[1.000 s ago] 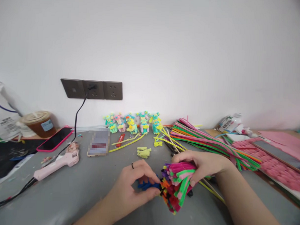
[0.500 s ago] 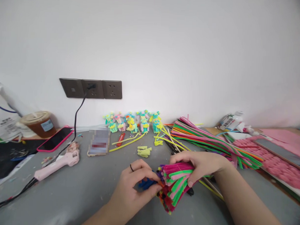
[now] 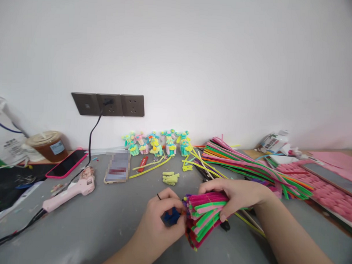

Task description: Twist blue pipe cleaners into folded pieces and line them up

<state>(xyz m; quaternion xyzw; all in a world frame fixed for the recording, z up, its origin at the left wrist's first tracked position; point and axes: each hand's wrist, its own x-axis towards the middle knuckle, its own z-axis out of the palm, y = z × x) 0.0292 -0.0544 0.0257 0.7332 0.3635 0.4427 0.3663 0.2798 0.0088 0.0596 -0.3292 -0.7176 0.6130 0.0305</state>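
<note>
A thick bundle of short pipe cleaners point(image 3: 206, 216), mostly magenta, green and pink, is gripped by my right hand point(image 3: 234, 195) just above the table. Its fingers wrap over the top, with the thumb on the near side. My left hand point(image 3: 164, 224), with a dark ring on one finger, pinches at the bundle's left end, where a bit of an orange pipe cleaner shows at the fingertips. Blue pipe cleaner pieces point(image 3: 172, 216) show through the gap between left thumb and fingers. Black-handled scissors or pliers point(image 3: 225, 226) lie partly hidden beneath the bundle.
Several pipe-cleaner figures point(image 3: 154, 143) stand along the wall. Cut yellow pieces point(image 3: 170, 178) lie before them. Long pipe cleaners point(image 3: 250, 163) are heaped right of centre. At left are a pink glue gun point(image 3: 70, 193), a pink-cased phone point(image 3: 66, 163) and a drink cup point(image 3: 50, 145).
My left fingertips have shifted slightly and closed up at the bundle's end, so less of the orange piece shows. The right hand keeps its grip. The whole view has drifted slightly.
</note>
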